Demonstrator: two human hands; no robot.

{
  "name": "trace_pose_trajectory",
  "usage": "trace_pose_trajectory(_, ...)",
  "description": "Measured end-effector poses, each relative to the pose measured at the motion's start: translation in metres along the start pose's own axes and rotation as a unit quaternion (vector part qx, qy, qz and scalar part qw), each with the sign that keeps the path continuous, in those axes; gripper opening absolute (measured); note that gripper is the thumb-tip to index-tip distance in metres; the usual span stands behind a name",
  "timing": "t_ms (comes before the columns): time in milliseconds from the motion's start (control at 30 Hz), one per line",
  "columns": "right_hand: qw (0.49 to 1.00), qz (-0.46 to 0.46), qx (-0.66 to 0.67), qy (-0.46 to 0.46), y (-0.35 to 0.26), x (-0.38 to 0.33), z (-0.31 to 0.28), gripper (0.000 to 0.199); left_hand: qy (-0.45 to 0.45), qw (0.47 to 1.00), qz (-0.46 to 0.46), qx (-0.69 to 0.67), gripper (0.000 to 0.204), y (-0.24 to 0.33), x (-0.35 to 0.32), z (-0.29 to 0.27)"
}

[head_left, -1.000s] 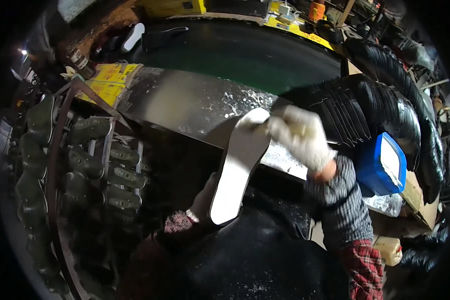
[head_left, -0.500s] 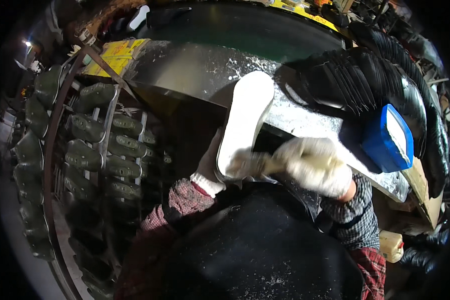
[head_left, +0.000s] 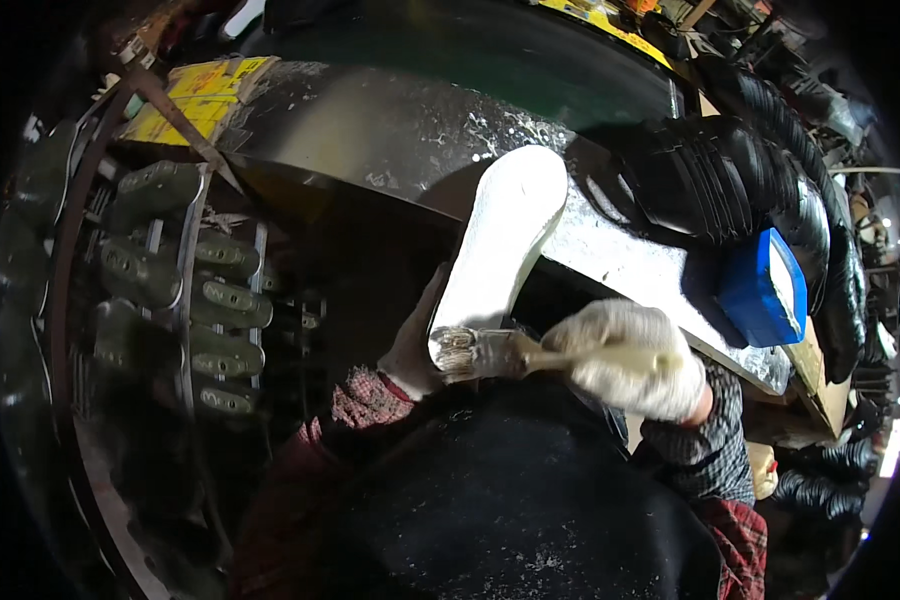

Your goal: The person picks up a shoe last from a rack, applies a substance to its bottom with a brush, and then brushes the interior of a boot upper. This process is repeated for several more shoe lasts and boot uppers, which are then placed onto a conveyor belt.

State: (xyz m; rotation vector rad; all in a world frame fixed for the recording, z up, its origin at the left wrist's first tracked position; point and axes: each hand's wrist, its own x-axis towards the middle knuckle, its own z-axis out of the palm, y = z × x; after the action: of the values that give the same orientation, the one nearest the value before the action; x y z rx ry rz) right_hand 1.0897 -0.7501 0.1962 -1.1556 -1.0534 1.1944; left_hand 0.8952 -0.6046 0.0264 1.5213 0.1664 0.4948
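A flat brush [head_left: 500, 352] with a pale handle is gripped in my gloved right hand [head_left: 625, 360]. Its bristles rest on the near, narrower end of a white sole-shaped piece [head_left: 505, 220], probably a shoe sole. My left hand [head_left: 413, 345], also gloved, holds this piece along its left side at the near end; most of its fingers are hidden behind it. The sole's far, broader end extends over the edge of a white-spattered bench [head_left: 400, 130]. To the right, a blue container [head_left: 745, 300] with white contents stands on the bench.
Stacked black ribbed pieces [head_left: 710, 180] lie on the bench behind the blue container. On the left stands a metal rack [head_left: 188, 260] carrying several dark green foot-shaped forms [head_left: 225, 345]. A yellow sheet [head_left: 195, 100] covers the bench's far left corner. A pale jug [head_left: 763, 470] sits low at right.
The brush has shifted slightly left and down on the sole's near end, and my right hand has lowered. The view has turned a little, shifting the rack leftward.
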Motion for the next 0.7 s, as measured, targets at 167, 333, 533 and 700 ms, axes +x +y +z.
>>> trace_pose_trajectory(167, 0.963, 0.019, -0.163, 0.214, -0.004, 0.042, -0.047, 0.025, -0.023, 0.731, -0.100, -0.675, 0.054, -0.002, 0.000, -0.021)
trace_pose_trajectory(333, 0.981, 0.021, -0.150, 0.122, -0.024, 0.047, 0.016, 0.021, 0.029, 0.549, -0.243, -0.799, 0.056, -0.024, -0.002, -0.036)
trace_pose_trajectory(533, 0.951, 0.027, -0.155, 0.266, -0.008, 0.052, -0.058, 0.027, -0.043, 0.804, -0.238, -0.543, 0.059, -0.013, -0.008, -0.056)
trace_pose_trajectory(700, 0.859, -0.145, -0.461, 0.169, 0.009, 0.068, -0.058, 0.025, -0.074, 0.802, -0.240, -0.542, 0.059, -0.016, -0.012, -0.061)
